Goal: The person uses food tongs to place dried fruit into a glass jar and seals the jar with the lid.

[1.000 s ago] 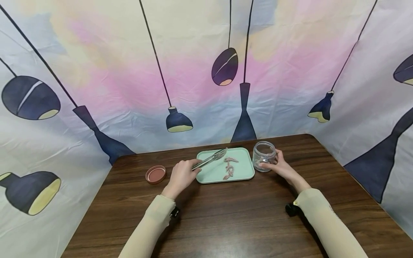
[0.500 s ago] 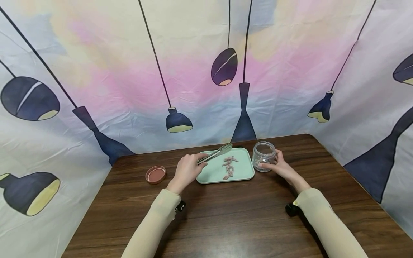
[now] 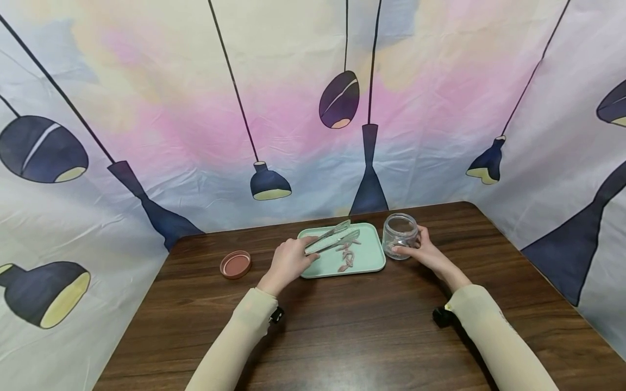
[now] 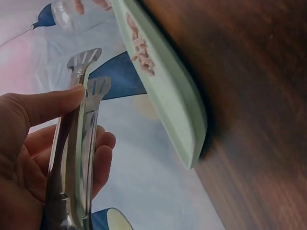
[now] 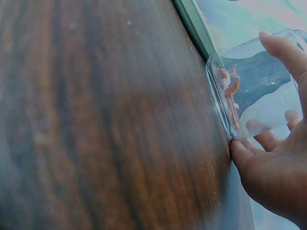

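Note:
My left hand (image 3: 289, 263) holds metal tongs (image 3: 335, 237) over the mint-green tray (image 3: 368, 260). The slotted tips are spread apart, with nothing between them in the left wrist view, where thumb and fingers wrap the tong arms (image 4: 72, 148). Several pinkish, meat-like strips (image 3: 348, 256) lie in a cluster on the tray, partly behind the tongs in the head view. To the tray's right, my right hand (image 3: 429, 254) grips a lidless clear glass jar (image 3: 398, 237) standing upright. Some pinkish pieces (image 5: 231, 93) lie at the jar's bottom in the right wrist view.
A reddish-brown round lid (image 3: 236, 265) lies on the dark wooden table (image 3: 352, 331), left of my left hand. Behind the table hangs a cloth backdrop (image 3: 195, 119) printed with lamps. The jar stands close against the tray's right edge.
My left hand has moved slightly right over the tray. The tong tips were close together before and are now spread above the strips. The right hand and jar have stayed in place.

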A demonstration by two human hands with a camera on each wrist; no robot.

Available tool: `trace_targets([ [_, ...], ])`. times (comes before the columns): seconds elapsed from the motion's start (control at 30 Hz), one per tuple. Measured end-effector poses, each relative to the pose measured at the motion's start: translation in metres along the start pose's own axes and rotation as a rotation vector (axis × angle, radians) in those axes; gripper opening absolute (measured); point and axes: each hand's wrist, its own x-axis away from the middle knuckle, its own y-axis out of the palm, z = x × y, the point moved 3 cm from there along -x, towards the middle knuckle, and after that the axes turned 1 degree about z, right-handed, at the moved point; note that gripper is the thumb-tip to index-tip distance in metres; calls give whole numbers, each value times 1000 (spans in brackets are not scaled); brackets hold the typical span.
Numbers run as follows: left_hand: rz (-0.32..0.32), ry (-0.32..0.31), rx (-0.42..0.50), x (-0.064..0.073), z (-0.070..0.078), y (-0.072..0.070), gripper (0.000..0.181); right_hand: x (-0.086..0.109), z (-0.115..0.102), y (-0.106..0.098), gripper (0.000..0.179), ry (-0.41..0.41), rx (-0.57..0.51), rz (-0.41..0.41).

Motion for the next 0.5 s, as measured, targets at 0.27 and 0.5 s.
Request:
trace_targets([
  [0.27,-56,20,14,-1,1,17,49,1,-3,1,104,-9,-37,-18],
  [0.5,-80,14,16,-2,-1,26,50,2,-9,1,102,11,-72,-33],
])
